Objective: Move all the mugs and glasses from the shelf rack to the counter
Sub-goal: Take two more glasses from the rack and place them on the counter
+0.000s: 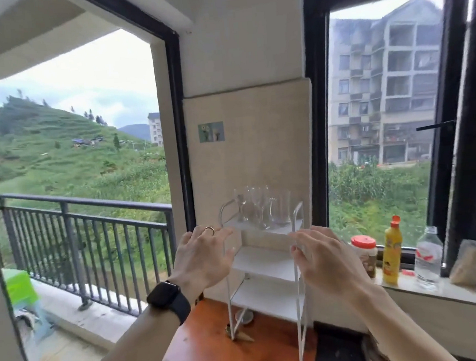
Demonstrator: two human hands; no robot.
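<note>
A white three-tier shelf rack (265,258) stands on a brown wooden counter (215,351) against the tiled wall. Several clear glasses (258,207), some stemmed, stand close together on its top tier, and a clear mug (282,209) with a handle is at their right. The two lower tiers look bare. My left hand (202,257), wearing a ring and a black watch, hovers open at the rack's left post. My right hand (321,259) is open by the right front post, fingers apart, holding nothing.
On the window sill (436,293) to the right stand a red-lidded jar (365,253), a yellow bottle (391,251), a clear water bottle (428,254) and a bag (469,262). A small round object (245,318) lies under the rack. A balcony railing (87,219) runs at left.
</note>
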